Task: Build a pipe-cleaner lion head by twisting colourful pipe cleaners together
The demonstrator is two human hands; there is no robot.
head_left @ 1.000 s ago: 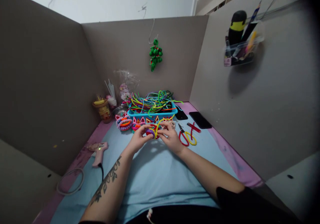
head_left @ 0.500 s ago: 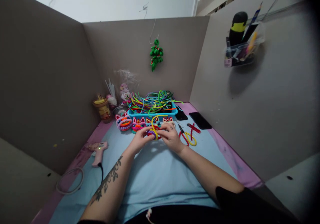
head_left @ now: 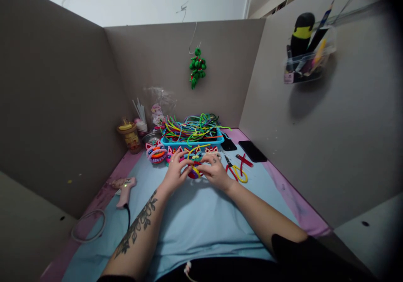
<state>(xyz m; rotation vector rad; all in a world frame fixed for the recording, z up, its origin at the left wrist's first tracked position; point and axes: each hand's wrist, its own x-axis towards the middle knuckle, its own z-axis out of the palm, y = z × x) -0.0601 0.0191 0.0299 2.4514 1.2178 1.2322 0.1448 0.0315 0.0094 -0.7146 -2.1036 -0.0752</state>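
Note:
Between my hands is a small piece of fuzzy pipe cleaners [head_left: 194, 174] in red, purple and yellow, partly covered by fingers. A yellow pipe cleaner [head_left: 195, 148] bends up from it. My left hand [head_left: 175, 173] pinches the piece's left side with thumb and forefinger, its other fingers lifted. On the right side my right hand [head_left: 216, 172] grips the yellow strand by the fingertips. Just behind stand several lion-like pipe cleaner heads; the purple and orange one [head_left: 156, 153] is at the left, and a pale one [head_left: 212, 151] is partly behind my right hand.
A blue tray [head_left: 192, 143] heaped with coloured pipe cleaners stands behind. Pliers [head_left: 240, 175], red pipe cleaner bits [head_left: 244, 161] and a phone [head_left: 252, 151] lie right. At left are a pink glue gun [head_left: 124, 193] with its cable and a drink cup [head_left: 130, 137]. Grey panels enclose the table.
My left hand's fingers have lifted and spread a little. The piece has turned and sits slightly lower, and the yellow strand leans flatter. My right hand has barely moved.

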